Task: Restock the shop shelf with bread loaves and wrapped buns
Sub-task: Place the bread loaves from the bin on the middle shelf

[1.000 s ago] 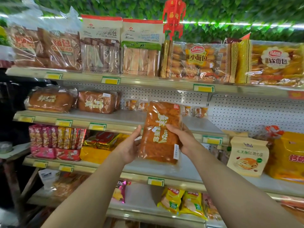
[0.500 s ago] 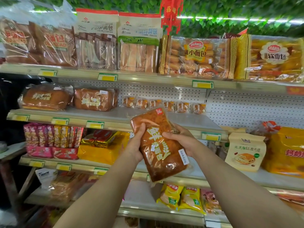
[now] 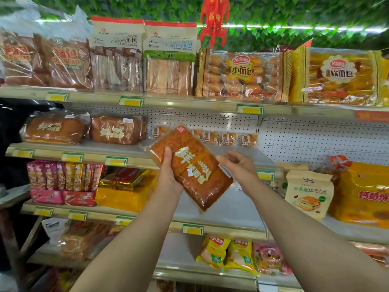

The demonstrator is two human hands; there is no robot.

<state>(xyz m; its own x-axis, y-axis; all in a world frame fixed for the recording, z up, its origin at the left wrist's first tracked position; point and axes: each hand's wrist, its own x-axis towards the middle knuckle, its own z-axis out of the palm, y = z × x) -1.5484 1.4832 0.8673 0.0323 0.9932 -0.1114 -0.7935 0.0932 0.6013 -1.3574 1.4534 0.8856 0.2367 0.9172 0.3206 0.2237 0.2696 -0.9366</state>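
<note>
A wrapped brown bread loaf (image 3: 189,167) with pale yellow lettering hangs tilted in front of the second shelf (image 3: 252,153), its top end leaning left. My left hand (image 3: 168,175) grips its lower left side, thumb lying across the front. My right hand (image 3: 237,167) holds the loaf's right edge by the white label, thumb against the wrapper and fingers curled. Two similar loaves (image 3: 54,129) (image 3: 117,130) lie at the left of that shelf. Several small wrapped buns (image 3: 227,138) stand in a row along its back.
The top shelf (image 3: 189,101) is packed with big bread bags. On the third shelf are snack packs (image 3: 63,180) at the left, and a paper bag (image 3: 308,194) and an orange pack (image 3: 364,192) at the right. Yellow packets (image 3: 227,253) lie on the bottom shelf.
The loaf has turned from upright to tilted with its top to the left. My left hand slid round to its lower left side, and my right hand's hold has loosened at the edge.
</note>
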